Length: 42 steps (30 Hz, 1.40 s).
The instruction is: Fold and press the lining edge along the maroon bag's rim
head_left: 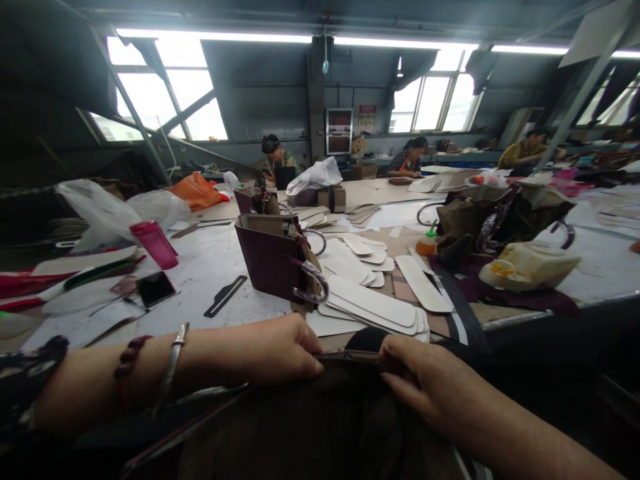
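Observation:
A dark handbag [295, 427] with a brown lining lies close to me at the bottom of the view, its lower part lost in shadow. My left hand [285, 350] is closed on the bag's upper edge, thumb on the near side. A short way to the right, my right hand [417, 373] pinches the same edge between thumb and fingers. Behind that edge shows a black rounded piece [367, 338]. Just beyond my hands stands a maroon handbag [267, 260] with a patterned, wrapped handle [315, 283]. White card pieces [375, 303] are stacked beside it.
On the table are a pink cup [154, 245], a phone [156, 289], a black flat strip with a slot [225, 296] and clear plastic bags [100, 213]. To the right are an orange glue bottle [427, 243], more bags [475, 220] and a yellowish container [530, 265]. Several people sit farther back.

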Motion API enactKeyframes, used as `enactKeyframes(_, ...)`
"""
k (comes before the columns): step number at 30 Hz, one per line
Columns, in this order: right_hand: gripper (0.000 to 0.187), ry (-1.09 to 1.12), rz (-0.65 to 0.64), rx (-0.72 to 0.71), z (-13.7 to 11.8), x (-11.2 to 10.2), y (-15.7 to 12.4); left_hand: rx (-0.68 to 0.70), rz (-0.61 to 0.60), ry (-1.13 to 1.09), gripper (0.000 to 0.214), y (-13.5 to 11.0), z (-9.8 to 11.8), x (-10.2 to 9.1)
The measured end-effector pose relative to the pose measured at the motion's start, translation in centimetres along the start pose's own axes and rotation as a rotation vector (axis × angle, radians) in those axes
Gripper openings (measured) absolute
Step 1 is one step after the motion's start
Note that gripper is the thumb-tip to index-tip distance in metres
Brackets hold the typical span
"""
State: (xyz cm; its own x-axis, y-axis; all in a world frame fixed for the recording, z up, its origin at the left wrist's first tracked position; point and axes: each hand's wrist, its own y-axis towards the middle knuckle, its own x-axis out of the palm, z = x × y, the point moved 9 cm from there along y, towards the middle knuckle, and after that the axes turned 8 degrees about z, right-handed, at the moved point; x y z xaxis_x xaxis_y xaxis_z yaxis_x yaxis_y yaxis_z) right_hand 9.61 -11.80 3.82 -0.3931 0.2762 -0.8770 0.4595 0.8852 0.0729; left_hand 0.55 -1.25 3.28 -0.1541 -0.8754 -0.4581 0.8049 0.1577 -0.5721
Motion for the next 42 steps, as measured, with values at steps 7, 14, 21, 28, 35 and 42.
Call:
enactKeyframes(7,0.005,0.034,0.01,0.071,0.5,0.3,0.5,-0.014,0.019,0.019,0.021,-0.5,0.4,-0.2)
enactKeyframes(14,0.01,0.031,-0.023,0.053,0.2,0.7,0.5,0.013,0.014,0.033,0.018,-0.5,0.3,-0.2)
enactKeyframes(21,0.012,0.171,-0.068,-0.015,-0.7,1.1,0.8,0.033,0.025,0.043,0.016,-0.7,0.2,-0.4)
enactKeyframes(28,0.007,-0.059,-0.023,0.104,-0.4,0.7,0.7,0.041,-0.051,-0.027,0.02,-1.2,0.1,0.9)
enactKeyframes(35,0.005,-0.116,0.004,0.176,-0.3,0.5,1.0,0.07,-0.08,-0.102,0.022,-1.3,-0.5,1.4)
enactKeyframes(42,0.005,-0.12,0.012,0.087,0.7,1.4,1.2,0.055,0.016,-0.076,0.026,-1.7,-0.5,0.6)
